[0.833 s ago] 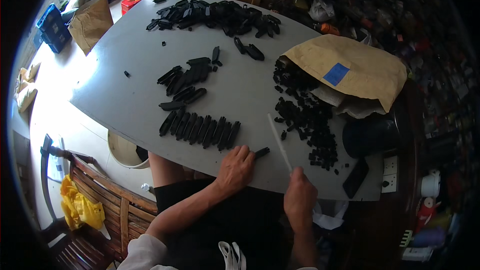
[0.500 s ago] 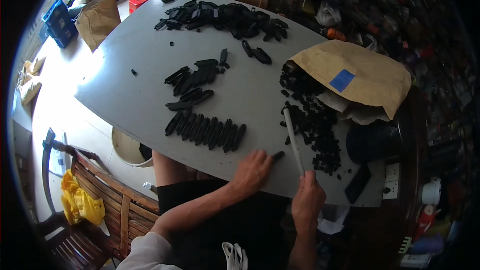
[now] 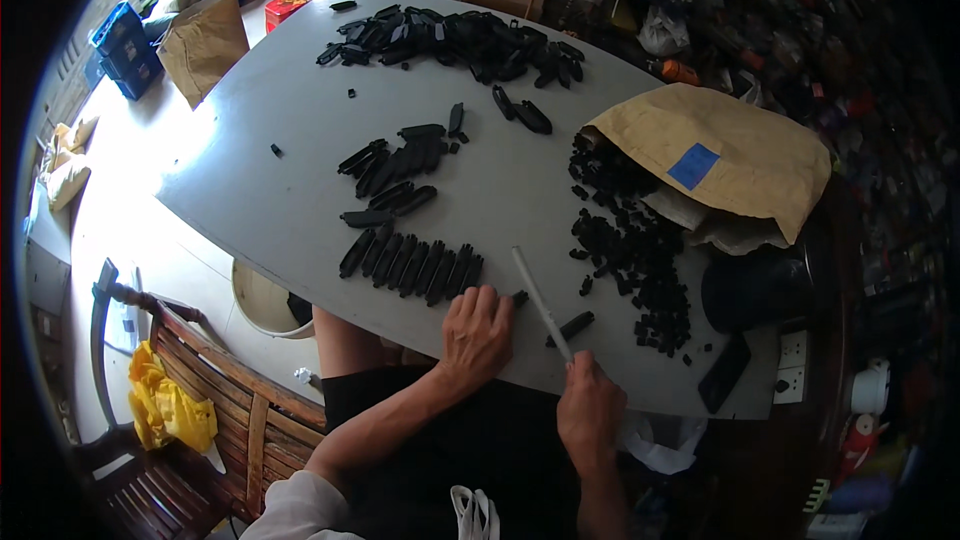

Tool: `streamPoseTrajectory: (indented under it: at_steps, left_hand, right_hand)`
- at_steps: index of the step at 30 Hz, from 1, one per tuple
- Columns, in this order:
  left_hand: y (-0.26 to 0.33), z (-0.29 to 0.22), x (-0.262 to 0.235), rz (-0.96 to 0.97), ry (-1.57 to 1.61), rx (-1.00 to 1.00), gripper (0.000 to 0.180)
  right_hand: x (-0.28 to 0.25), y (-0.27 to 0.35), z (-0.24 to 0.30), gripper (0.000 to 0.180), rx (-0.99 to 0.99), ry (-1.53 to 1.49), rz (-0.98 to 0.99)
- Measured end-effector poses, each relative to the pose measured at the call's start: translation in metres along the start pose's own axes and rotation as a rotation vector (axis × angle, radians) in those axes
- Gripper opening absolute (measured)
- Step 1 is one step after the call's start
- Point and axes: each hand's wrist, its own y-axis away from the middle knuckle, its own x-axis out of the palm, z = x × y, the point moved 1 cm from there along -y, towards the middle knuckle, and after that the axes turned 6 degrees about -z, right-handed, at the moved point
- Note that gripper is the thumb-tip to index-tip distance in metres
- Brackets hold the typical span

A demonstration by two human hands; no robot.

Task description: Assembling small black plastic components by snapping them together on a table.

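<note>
My left hand (image 3: 478, 332) is closed by the right end of a row of long, narrow black plastic pieces (image 3: 410, 265). The dark end of one black piece (image 3: 519, 298) pokes out beside its fingertips, the rest hidden behind the fingers. A slim white stick (image 3: 540, 295) is gripped by my right hand (image 3: 590, 402) at its lower end and slants up to the left. Close to that stick, another long black piece (image 3: 571, 328) lies on the table, partly behind it. To the right, small black parts (image 3: 640, 280) spread out in a heap.
A brown paper bag (image 3: 740, 155) lies on the grey table (image 3: 270, 200), its mouth toward the small parts. More long black pieces form a far pile (image 3: 460, 40) and a middle cluster (image 3: 400, 165). A black cylinder (image 3: 750, 292) and a dark phone-like slab (image 3: 724, 372) are at the right.
My left hand has moved left to the row's end, where one piece no longer shows. My right hand and the stick have shifted left, away from the small parts.
</note>
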Motion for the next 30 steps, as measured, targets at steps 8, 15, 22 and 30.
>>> streamPoseTrajectory:
  at_steps: [8, 15, 22, 30]
  left_hand:
    - [0.004, 0.0, 0.002, -0.006, 0.09, -0.031, 0.009]
    - [0.005, 0.0, 0.003, -0.017, 0.128, -0.017, 0.009]
    - [0.009, -0.008, 0.013, 0.122, 0.127, -0.043, 0.024]
    - [-0.016, 0.017, -0.016, -0.041, -0.16, -0.145, 0.028]
  right_hand:
    - [-0.002, 0.004, 0.011, 0.011, -0.019, -0.058, -0.245]
    - [-0.009, -0.005, 0.005, 0.011, -0.026, 0.118, -0.003]
    - [-0.018, 0.0, 0.009, 0.008, 0.025, -0.045, -0.166]
    - [-0.011, -0.001, 0.002, 0.011, 0.017, -0.027, -0.111]
